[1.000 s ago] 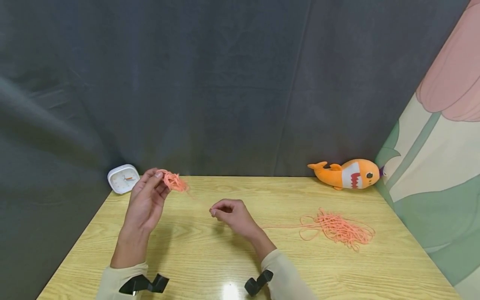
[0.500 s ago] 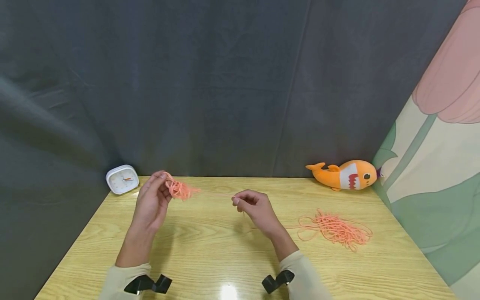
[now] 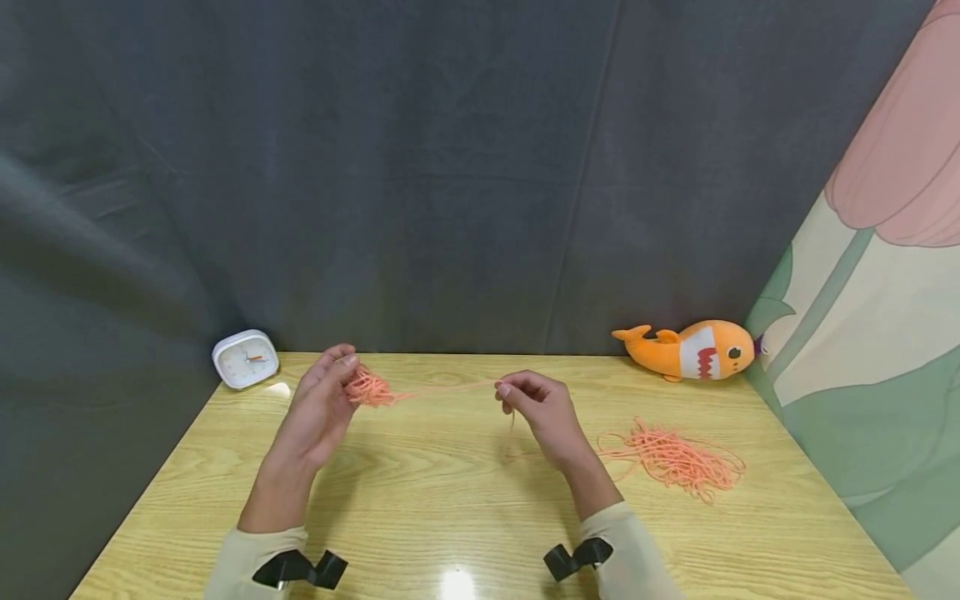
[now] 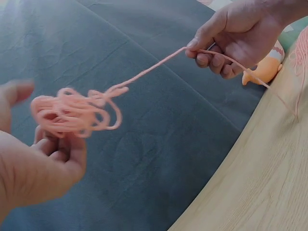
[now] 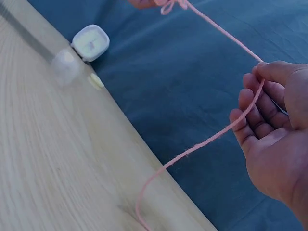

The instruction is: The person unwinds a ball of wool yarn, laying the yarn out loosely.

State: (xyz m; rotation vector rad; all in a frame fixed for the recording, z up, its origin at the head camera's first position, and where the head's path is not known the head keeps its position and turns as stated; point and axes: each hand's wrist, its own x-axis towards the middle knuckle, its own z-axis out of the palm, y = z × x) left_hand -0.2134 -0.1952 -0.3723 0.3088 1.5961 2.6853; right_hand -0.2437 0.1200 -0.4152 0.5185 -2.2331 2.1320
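Note:
My left hand [image 3: 317,421] holds a small tangled bundle of coral-pink yarn [image 3: 369,388] above the table's left half. In the left wrist view its fingers curl under the bundle [image 4: 70,113] while the thumb is lifted away. My right hand [image 3: 549,421] pinches a single yarn strand [image 5: 226,34] between thumb and fingertips. That strand runs nearly straight from the bundle to the pinch. Past the right hand it droops to the table and leads to a larger loose pile of the same yarn [image 3: 682,458] on the right.
A white square clock [image 3: 246,360] stands at the table's back left corner. An orange plush shark [image 3: 693,350] lies at the back right. A dark curtain [image 3: 465,183] hangs behind the wooden table [image 3: 420,508], and a patterned panel [image 3: 885,333] borders the right side.
My right hand has moved right and slightly up, drawing the strand out from the bundle. My left hand has shifted a little right with the bundle, its thumb now lifted off.

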